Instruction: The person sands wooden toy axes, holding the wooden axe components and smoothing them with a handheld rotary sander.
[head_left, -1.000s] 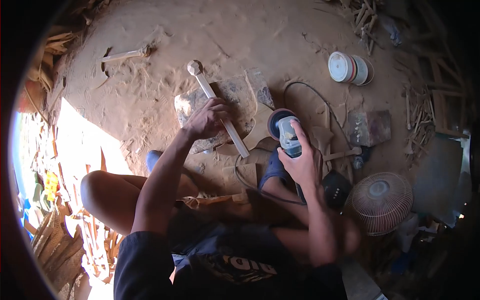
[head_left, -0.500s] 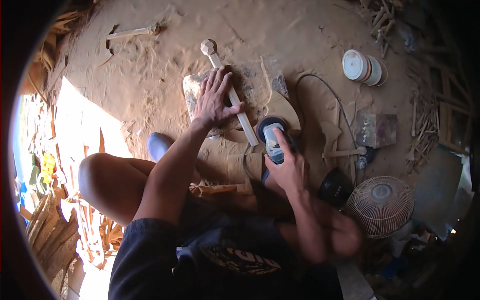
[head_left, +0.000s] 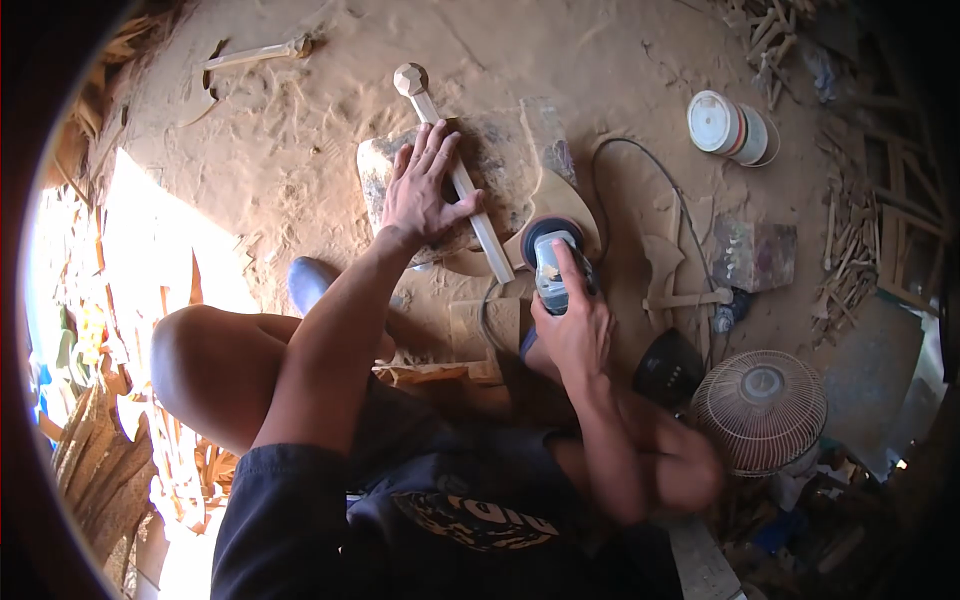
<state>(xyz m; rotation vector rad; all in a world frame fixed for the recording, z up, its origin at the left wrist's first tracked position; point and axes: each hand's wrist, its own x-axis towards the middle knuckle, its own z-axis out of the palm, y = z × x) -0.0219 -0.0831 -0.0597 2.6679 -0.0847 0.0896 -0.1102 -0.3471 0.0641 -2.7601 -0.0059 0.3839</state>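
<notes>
My left hand [head_left: 428, 198] lies flat with fingers spread, pressing on a pale wooden stick [head_left: 490, 250] with a faceted knob at its far end. The stick rests aslant on a worn, stained block [head_left: 378, 165], its near end sticking out past the block. My right hand [head_left: 578, 325] is closed around an angle grinder [head_left: 552, 265] with a round disc [head_left: 540, 232]. The disc is to the right of the stick, apart from it, above a curved flat wooden piece [head_left: 560, 198]. Whether it touches that piece I cannot tell.
A dark cord [head_left: 655, 165] loops over the dusty ground. Further right are a white bucket [head_left: 715, 122], a stained box [head_left: 770, 258] and a fan [head_left: 762, 410]. Another knobbed stick [head_left: 258, 55] lies at the far left. Wood scraps [head_left: 845, 250] are heaped at the right.
The angle grinder in my right hand has shifted slightly right and away from the stick's near end. My left hand stays on the stick. The whole view has shifted a little.
</notes>
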